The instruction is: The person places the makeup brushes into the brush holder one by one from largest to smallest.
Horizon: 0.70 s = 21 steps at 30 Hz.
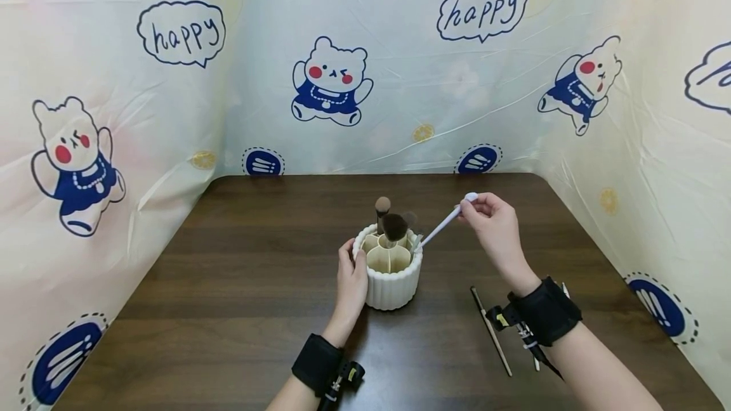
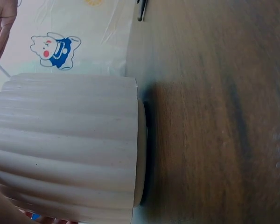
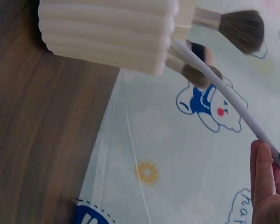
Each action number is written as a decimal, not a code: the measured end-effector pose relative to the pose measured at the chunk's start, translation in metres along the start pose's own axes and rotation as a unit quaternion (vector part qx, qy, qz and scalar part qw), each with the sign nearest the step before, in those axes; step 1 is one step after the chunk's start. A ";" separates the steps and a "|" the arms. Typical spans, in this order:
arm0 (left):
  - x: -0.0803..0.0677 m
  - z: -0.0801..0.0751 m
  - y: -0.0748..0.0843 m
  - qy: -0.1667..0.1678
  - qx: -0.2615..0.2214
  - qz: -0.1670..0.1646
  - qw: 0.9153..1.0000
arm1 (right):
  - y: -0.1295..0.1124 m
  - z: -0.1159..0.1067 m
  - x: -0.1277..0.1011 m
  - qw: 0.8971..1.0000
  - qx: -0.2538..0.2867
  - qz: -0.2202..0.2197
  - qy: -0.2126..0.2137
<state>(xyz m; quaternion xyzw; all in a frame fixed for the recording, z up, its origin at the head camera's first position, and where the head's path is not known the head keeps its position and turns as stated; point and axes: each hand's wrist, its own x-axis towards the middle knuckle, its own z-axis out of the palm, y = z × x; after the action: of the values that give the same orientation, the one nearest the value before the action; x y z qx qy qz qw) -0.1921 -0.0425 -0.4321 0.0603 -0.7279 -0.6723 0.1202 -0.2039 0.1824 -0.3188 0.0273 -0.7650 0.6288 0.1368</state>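
A white ribbed brush holder (image 1: 393, 287) with petal-shaped compartments stands on the table, several makeup brushes upright in it. My left hand (image 1: 350, 281) grips its left side; in the left wrist view the holder's ribbed wall (image 2: 70, 140) fills much of the picture. My right hand (image 1: 495, 227) pinches a slim pale-lavender stick (image 1: 441, 226) near its white rounded upper end. The stick slants down, its lower end at the holder's right rim. A fluffy dark brush (image 1: 394, 227) and a round-headed brown brush (image 1: 382, 205) rise from the holder. The right wrist view shows the stick (image 3: 233, 100) across the holder's opening.
A thin dark-and-light stick (image 1: 492, 332) lies on the wooden table (image 1: 245, 309) right of the holder. Another slim light piece (image 1: 537, 365) is partly hidden beneath my right wrist. A printed curtain (image 1: 400, 81) with bears encloses the table's back and sides.
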 end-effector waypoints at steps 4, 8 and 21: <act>-0.001 0.000 0.001 0.001 0.006 0.003 1.000 | 0.005 0.010 -0.001 1.000 -0.030 0.003 -0.003; -0.001 -0.001 0.002 -0.006 0.002 -0.003 1.000 | 0.011 0.018 -0.004 0.998 -0.068 0.000 -0.014; -0.001 -0.001 0.002 -0.014 0.001 -0.008 1.000 | 0.034 0.041 -0.010 0.990 -0.133 0.004 -0.048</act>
<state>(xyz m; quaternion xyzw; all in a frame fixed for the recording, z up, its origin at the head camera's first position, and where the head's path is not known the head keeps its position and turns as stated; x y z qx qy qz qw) -0.1903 -0.0433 -0.4301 0.0568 -0.7298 -0.6731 0.1050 -0.2087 0.1483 -0.3611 0.0359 -0.8474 0.5203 0.0998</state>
